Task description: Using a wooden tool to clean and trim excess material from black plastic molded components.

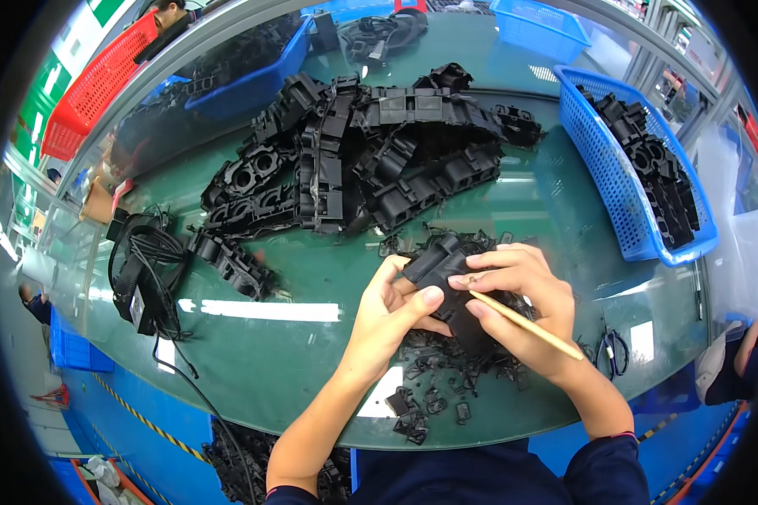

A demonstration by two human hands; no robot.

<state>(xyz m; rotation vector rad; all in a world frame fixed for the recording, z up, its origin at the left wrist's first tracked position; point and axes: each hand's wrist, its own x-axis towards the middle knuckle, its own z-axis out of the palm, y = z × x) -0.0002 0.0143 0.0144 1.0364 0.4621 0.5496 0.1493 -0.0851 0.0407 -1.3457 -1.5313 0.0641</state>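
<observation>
My left hand (387, 307) is closed around the left side of a black moulded plastic part (436, 268), holding it tilted above the table, its thumb across the near face. In my right hand (531, 290) is a slim tool with a light wooden handle (526, 324), gripped like a pen. Its tip meets the part near my left thumb, though my fingers hide the exact contact. Small black plastic scraps (413, 412) lie scattered under and in front of both hands. A pair of dark-handled cutters (612, 352) rests on the table right of my right hand.
Black moulded parts (320, 160) form a large heap across the table's far middle. A blue basket (602, 202) with similar parts stands at right. A black power unit with coiled cable (143, 278) sits at left, its cord over the table edge. Beyond is a red basket (101, 84).
</observation>
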